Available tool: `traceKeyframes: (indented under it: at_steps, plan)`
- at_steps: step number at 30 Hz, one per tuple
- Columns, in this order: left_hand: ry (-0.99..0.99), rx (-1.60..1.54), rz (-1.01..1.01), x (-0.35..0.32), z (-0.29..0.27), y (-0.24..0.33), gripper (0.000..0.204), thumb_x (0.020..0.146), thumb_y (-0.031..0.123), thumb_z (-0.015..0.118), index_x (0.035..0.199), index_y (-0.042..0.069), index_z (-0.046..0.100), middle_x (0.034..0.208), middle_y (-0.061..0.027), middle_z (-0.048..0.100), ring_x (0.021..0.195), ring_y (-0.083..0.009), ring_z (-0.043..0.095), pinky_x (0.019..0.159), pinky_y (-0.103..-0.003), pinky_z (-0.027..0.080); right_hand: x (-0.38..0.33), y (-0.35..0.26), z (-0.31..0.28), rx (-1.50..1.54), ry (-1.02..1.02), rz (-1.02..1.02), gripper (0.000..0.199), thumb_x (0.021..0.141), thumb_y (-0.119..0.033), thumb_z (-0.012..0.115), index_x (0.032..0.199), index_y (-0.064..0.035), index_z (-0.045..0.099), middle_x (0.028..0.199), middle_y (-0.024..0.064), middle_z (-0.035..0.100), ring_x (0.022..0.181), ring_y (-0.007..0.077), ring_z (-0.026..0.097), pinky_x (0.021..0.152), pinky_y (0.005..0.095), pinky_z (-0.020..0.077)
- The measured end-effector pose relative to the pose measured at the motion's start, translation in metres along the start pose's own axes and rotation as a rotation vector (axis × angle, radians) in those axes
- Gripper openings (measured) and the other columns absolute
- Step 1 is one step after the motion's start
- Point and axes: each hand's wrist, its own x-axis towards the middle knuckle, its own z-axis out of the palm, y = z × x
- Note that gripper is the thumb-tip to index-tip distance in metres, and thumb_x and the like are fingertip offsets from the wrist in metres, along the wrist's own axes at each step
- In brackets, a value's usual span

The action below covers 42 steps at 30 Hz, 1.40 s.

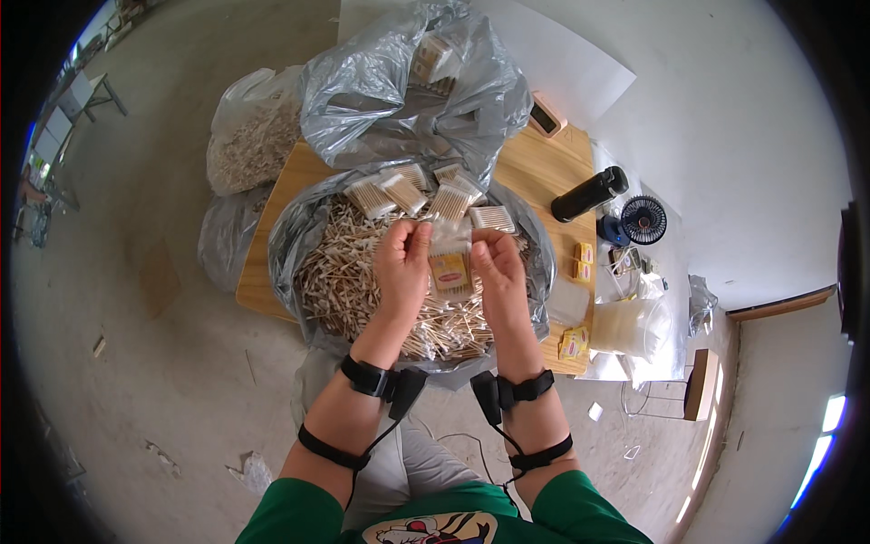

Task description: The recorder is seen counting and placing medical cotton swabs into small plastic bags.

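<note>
Both my forearms reach forward, wrists strapped in black bands. My left hand (401,267) and right hand (497,272) are raised side by side, fingers pinching a small clear packet of cotton swabs (450,265) with a yellow-and-red label, held between them above the grey bag of loose swabs (362,281). Filled packets (426,192) lie just beyond on the wooden surface (535,163).

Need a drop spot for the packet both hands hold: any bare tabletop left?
Little. Bare wood shows on the table between the upper grey bag and black bottle, and a strip at its left edge. The swab bag fills the middle under the left hand, right hand and packet; the right edge is cluttered.
</note>
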Motion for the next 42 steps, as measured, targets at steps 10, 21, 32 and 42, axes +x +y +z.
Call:
traceKeyframes:
  at_steps: [10, 21, 32, 42]
  plan:
    - [-0.036, -0.306, -0.204, 0.000, -0.003, -0.003, 0.023, 0.087, 0.020, 0.062, 0.077, 0.000, 0.056, 0.064, -0.0033, 0.054, 0.057, -0.0083, 0.047, 0.050, -0.027, 0.037, -0.018, 0.006, -0.023, 0.039, 0.056, 0.203, 0.016, 0.094, -0.015, 0.052, 0.104, -0.0028, 0.054, 0.084, 0.0004, 0.060, 0.076, 0.0062, 0.055, 0.067, 0.0202, 0.0451]
    - [-0.180, 0.172, 0.042, -0.013, 0.010, -0.001, 0.029, 0.085, 0.018, 0.064, 0.069, -0.001, 0.050, 0.056, -0.0120, 0.050, 0.047, -0.0206, 0.045, 0.047, -0.032, 0.037, -0.027, 0.011, -0.008, 0.040, 0.269, 0.216, 0.023, 0.096, -0.028, 0.047, 0.091, -0.0065, 0.050, 0.077, -0.0008, 0.054, 0.058, 0.0038, 0.047, 0.046, 0.0190, 0.0378]
    - [-0.128, 0.142, 0.143, -0.021, 0.016, 0.006, 0.028, 0.086, 0.017, 0.062, 0.069, 0.000, 0.049, 0.055, -0.0107, 0.047, 0.047, -0.0206, 0.043, 0.046, -0.032, 0.036, -0.013, 0.017, -0.015, -0.035, 0.331, 0.191, 0.022, 0.097, -0.027, 0.046, 0.090, -0.0073, 0.053, 0.067, -0.0050, 0.048, 0.050, 0.0021, 0.038, 0.043, 0.0176, 0.0327]
    - [-0.129, 0.280, 0.094, -0.007, 0.003, -0.008, 0.029, 0.086, 0.018, 0.063, 0.068, 0.000, 0.048, 0.057, -0.0129, 0.047, 0.049, -0.0277, 0.043, 0.048, -0.037, 0.036, -0.004, 0.037, -0.038, -0.257, 0.365, 0.099, 0.030, 0.097, -0.031, 0.044, 0.081, -0.0088, 0.055, 0.059, -0.0065, 0.044, 0.047, 0.0014, 0.034, 0.041, 0.0197, 0.0281]
